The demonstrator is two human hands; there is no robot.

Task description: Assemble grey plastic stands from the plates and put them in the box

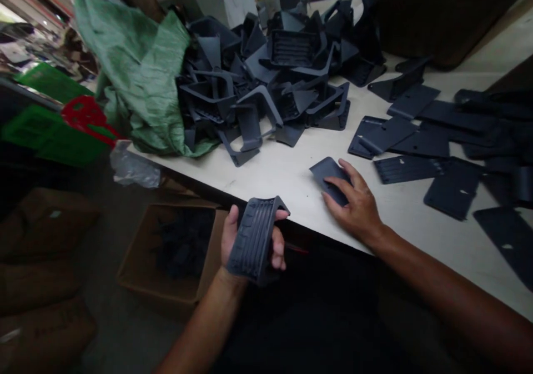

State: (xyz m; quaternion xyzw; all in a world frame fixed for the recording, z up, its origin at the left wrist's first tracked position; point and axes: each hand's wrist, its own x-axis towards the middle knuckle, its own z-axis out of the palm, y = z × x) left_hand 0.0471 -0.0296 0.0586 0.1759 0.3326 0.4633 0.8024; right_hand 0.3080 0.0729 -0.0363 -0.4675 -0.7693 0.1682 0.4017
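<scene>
My left hand [277, 246] is closed round a dark grey plastic bracket [251, 240], off the table's front edge, with the ribbed inner face turned up. My right hand [353, 202] rests over the white table, its fingers gripping a flat dark grey plastic plate [325, 169]; part of that plate is hidden under the fingers. Beyond both hands lies a heap of angled dark grey plastic brackets [254, 121]. To the right, flat dark plates [453, 188] are spread over the table, some showing ribs.
A green woven sack [137, 74] drapes over the table's left end beside a red plastic piece [87, 117]. Below the edge stands an open cardboard box [141, 252] holding dark parts. More cartons [41, 318] and green crates [50, 135] are on the left. The white table [287, 185] spans the middle.
</scene>
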